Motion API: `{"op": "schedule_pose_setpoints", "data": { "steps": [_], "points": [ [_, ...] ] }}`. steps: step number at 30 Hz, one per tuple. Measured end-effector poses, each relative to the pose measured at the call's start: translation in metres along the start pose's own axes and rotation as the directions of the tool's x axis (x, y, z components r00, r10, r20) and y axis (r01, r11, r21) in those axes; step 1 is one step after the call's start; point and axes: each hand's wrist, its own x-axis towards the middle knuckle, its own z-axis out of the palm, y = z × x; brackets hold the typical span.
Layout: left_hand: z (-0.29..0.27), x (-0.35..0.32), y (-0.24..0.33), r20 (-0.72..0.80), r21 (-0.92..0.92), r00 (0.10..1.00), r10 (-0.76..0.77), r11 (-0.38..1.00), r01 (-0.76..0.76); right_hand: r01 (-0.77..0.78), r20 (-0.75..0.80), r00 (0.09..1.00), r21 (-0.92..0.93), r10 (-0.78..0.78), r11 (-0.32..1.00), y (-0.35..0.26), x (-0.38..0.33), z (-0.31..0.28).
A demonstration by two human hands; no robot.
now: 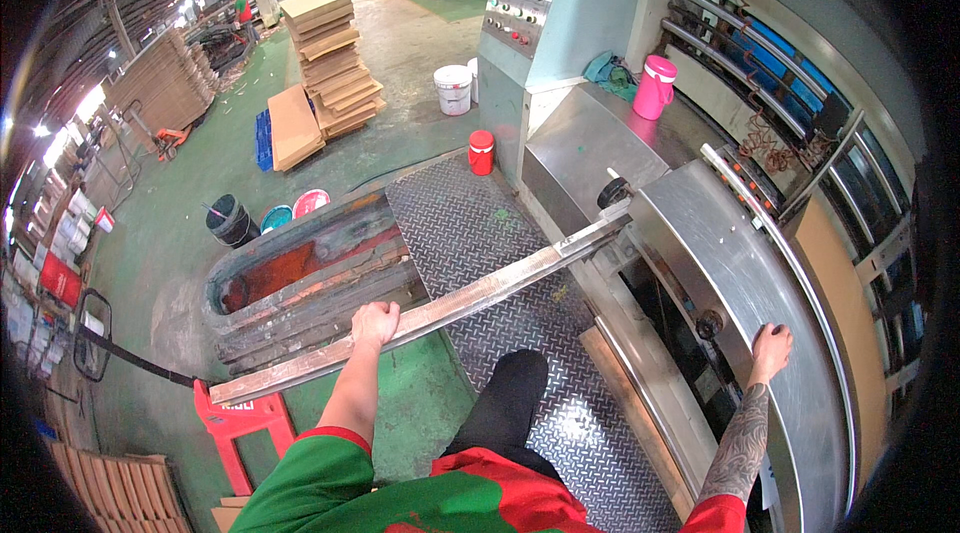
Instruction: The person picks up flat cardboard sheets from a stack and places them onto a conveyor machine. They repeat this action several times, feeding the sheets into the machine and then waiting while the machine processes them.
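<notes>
Left hand [375,323] closed over long metal blade bar [430,313], gripping near its lower-left third. Bar's long axis runs diagonally: near end lower left above red plastic stool [245,423], far end upper right at curved steel machine cover [740,283]. Right hand [772,345] rests flat on that cover, fingers spread, holding nothing, well apart from bar. Left hand alone on bar. Ink-stained trough [300,278] lies just beyond bar; diamond-plate platform [480,233] underfoot.
</notes>
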Motion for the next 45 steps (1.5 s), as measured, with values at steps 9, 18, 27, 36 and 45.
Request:
{"op": "schedule_pose_setpoints", "data": {
  "steps": [9,18,27,36,45],
  "points": [
    [0.002,0.001,-0.002,-0.012,-0.003,1.000,0.000,1.000,0.000,0.000,-0.004,1.000,0.000,0.000,1.000,-0.002,-0.002,-0.002],
    [0.005,0.004,-0.004,-0.022,0.006,1.000,0.016,1.000,-0.016,-0.024,0.061,0.998,0.001,0.024,1.000,-0.005,-0.003,-0.009],
    [0.005,0.005,-0.005,-0.012,0.009,1.000,0.009,1.000,-0.009,-0.013,0.020,1.000,0.010,0.012,1.000,-0.007,-0.007,-0.010],
    [0.010,0.006,-0.007,-0.057,0.000,0.998,0.023,1.000,-0.023,-0.021,0.033,0.999,0.002,0.021,1.000,-0.007,-0.006,-0.011],
    [0.009,0.006,-0.007,-0.054,0.010,0.999,0.008,1.000,-0.008,-0.012,0.008,1.000,0.013,0.012,1.000,-0.005,-0.006,-0.007]
  ]
}}
